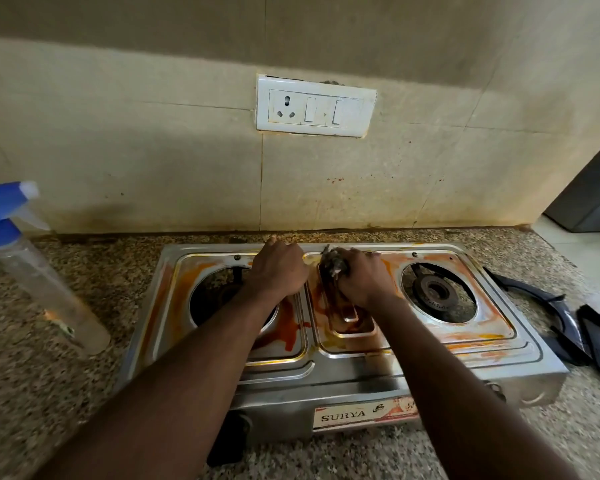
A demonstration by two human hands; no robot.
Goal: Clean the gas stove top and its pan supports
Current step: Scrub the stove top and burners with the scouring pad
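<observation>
Our two-burner gas stove point(326, 368) runs left-right on the granite counter point(49, 358), orange grease everywhere, our left hand point(279, 270) fisted on it, right hand point(362, 277) gripping a steel scrubber point(335, 263).

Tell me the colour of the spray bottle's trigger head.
Blue, on a clear spray bottle; seen in the head view.
</observation>
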